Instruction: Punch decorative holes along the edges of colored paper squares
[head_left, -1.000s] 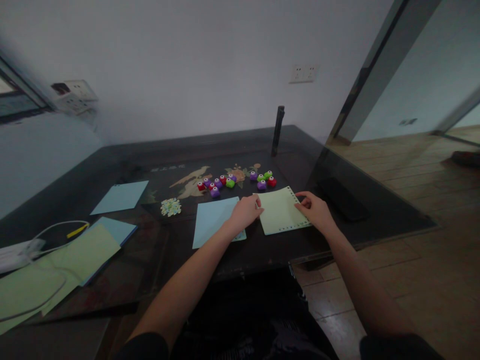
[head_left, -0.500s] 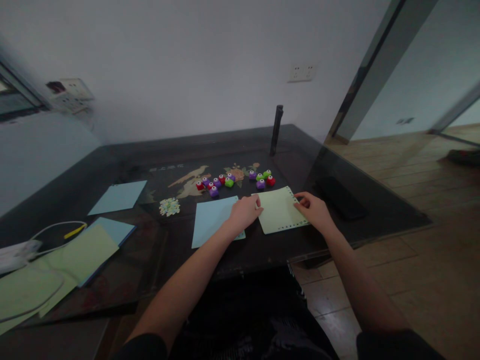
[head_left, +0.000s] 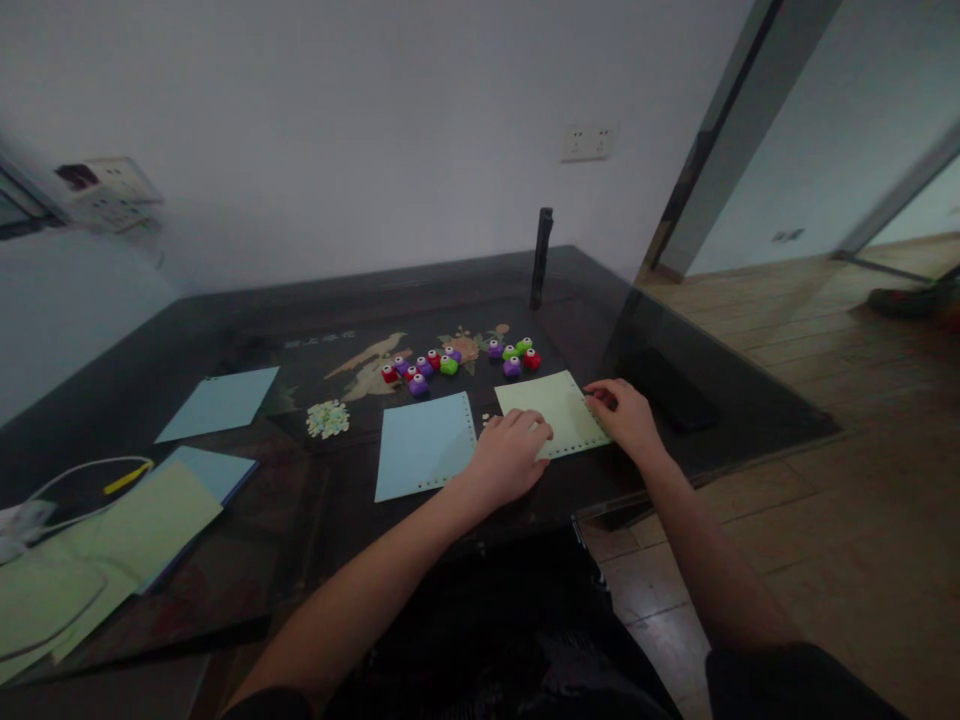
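A pale green sheet (head_left: 551,408) with punched holes along its edges lies flat near the front of the dark table (head_left: 187,330). My left hand (head_left: 510,455) rests on its near left corner, fingers curled down onto the paper. My right hand (head_left: 624,418) presses on its right edge, fingers bent. A light blue sheet (head_left: 424,443), also punched along its edge, lies just left of my left hand. Beyond both sheets sit several small red, purple and green paper punches (head_left: 450,364).
A little heap of paper confetti (head_left: 327,419) lies left of the blue sheet. Another blue sheet (head_left: 217,403) and a stack of green and blue paper (head_left: 142,530) with a white cable (head_left: 52,490) are at far left. A dark upright post (head_left: 540,258) stands at the back; a black flat object (head_left: 671,400) lies at the right.
My left hand has slid down from the green sheet's left edge to its near corner. The view has shifted a little to the right. My right hand stays at the right edge.
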